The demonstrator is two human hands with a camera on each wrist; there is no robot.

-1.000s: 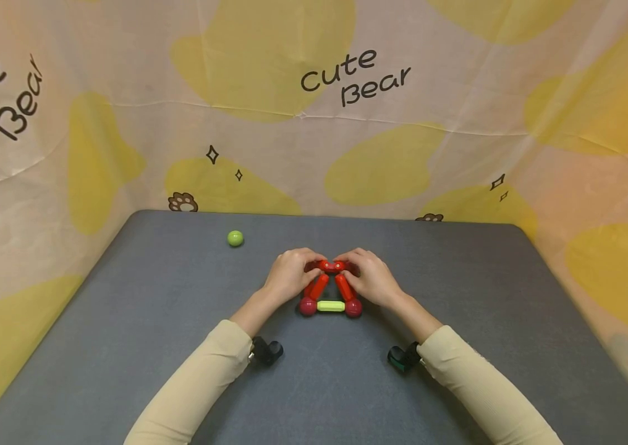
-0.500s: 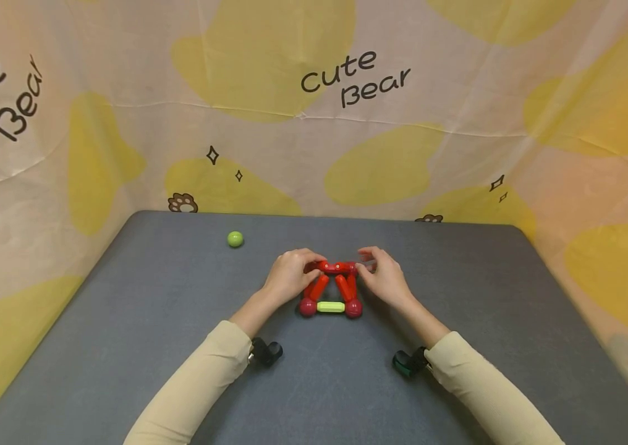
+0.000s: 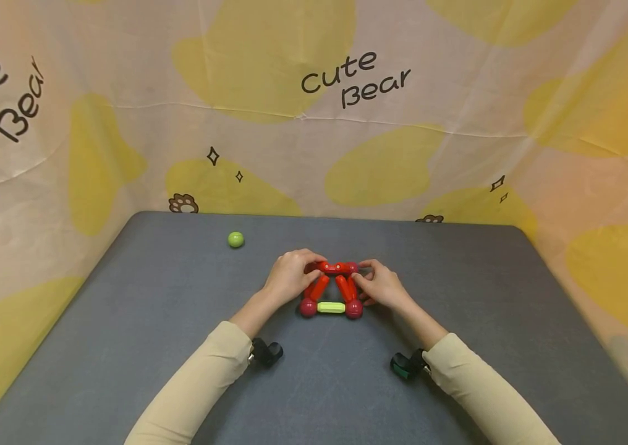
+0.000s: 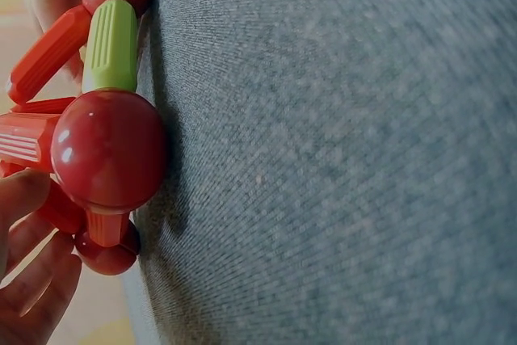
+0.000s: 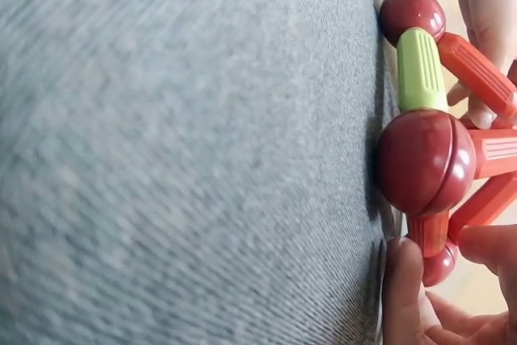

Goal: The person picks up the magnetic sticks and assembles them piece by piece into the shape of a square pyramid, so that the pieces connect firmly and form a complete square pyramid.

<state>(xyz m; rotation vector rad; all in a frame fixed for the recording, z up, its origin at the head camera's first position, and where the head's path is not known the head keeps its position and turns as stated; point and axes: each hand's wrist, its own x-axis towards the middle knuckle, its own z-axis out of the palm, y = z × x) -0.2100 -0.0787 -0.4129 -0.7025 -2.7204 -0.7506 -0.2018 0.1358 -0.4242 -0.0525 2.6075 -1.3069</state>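
A rod-and-ball toy frame stands on the table, with dark red balls, red rods and one yellow-green rod [image 3: 331, 308] along its near edge. A near-left ball [image 4: 111, 151] and a near-right ball [image 5: 426, 161] bracket that rod. My left hand [image 3: 290, 274] grips the frame's upper left, thumb and fingers about the red rods; its fingertips are partly hidden. On the right side, my right hand [image 3: 382, 283] holds the frame between thumb and fingers, beside the far-right ball [image 3: 352, 267]. Red rods [image 3: 343, 287] lean up and inward from the near balls.
A small green ball [image 3: 235, 240] lies apart near the table's back left. The grey table [image 3: 314, 383] meets a printed cloth backdrop [image 3: 269, 142] at its back and sides. Dark wrist cameras sit at both sleeve cuffs.
My right hand let go at the top, drew back rightward, then came down onto the frame's right side. The far-right ball came into sight. My left hand stayed in place.
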